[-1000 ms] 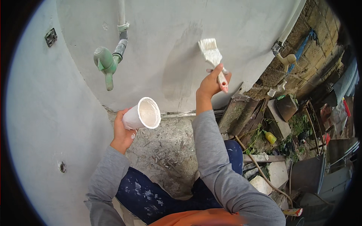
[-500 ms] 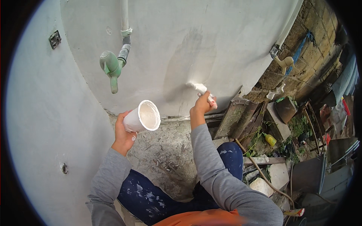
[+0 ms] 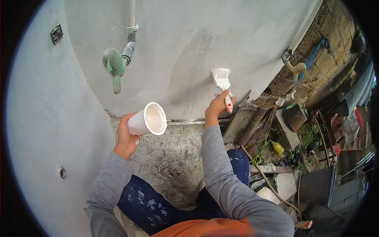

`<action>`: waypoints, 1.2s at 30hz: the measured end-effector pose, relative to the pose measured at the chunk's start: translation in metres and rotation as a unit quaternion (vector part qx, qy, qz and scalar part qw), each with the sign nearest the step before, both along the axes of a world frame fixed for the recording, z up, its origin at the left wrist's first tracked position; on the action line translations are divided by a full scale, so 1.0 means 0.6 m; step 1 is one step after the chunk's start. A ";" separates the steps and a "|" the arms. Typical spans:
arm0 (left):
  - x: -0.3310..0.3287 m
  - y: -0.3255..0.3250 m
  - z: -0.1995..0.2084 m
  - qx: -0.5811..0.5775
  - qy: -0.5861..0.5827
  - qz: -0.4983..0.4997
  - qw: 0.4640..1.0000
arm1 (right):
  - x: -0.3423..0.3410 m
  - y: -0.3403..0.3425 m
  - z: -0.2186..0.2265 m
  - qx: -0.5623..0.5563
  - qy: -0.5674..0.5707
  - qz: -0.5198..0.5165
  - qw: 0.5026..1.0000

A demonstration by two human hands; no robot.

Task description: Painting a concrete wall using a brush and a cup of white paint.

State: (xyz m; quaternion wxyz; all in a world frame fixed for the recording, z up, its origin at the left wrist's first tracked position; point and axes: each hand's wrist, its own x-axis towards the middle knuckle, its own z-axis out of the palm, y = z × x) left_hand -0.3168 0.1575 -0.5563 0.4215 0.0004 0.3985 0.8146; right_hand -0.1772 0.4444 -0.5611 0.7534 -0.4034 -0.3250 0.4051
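Note:
My left hand [image 3: 126, 137] is wrapped round a white paint cup [image 3: 136, 123], tilted so its mouth faces right. Whitish paint coats the cup's inside. Farther right, my right hand [image 3: 219, 103] grips a paintbrush [image 3: 222, 81] by its handle, the paint-covered bristles pointing up and away. The bristles are close to the pale grey wall [image 3: 252, 47]; whether they touch it I cannot tell. A darker patch [image 3: 189, 75] shows on the wall to the left of the brush.
A green tap [image 3: 114, 67] juts from a pipe on the wall at the left, and a beige tap [image 3: 297, 70] stands at the right. Old boards [image 3: 244, 122], rubble, a hose [image 3: 272, 187] and a yellow bottle [image 3: 278, 148] lie at the right. Debris litters the concrete floor [image 3: 162, 158].
My right hand has moved a little right and up with the paintbrush, whose bristles now point up rather than left. My left hand still holds the paint cup in nearly the same place.

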 end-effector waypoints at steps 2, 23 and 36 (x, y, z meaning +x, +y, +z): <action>0.001 -0.006 0.000 -0.007 -0.004 0.006 1.000 | -0.003 -0.031 -0.109 -0.106 -0.034 -0.013 0.994; -0.021 -0.003 -0.022 0.009 -0.023 -0.014 1.000 | -0.014 0.007 0.192 0.125 0.098 0.156 0.975; -0.008 -0.007 -0.011 0.000 0.015 -0.003 1.000 | -0.055 -0.095 -0.110 -0.191 0.087 0.155 0.965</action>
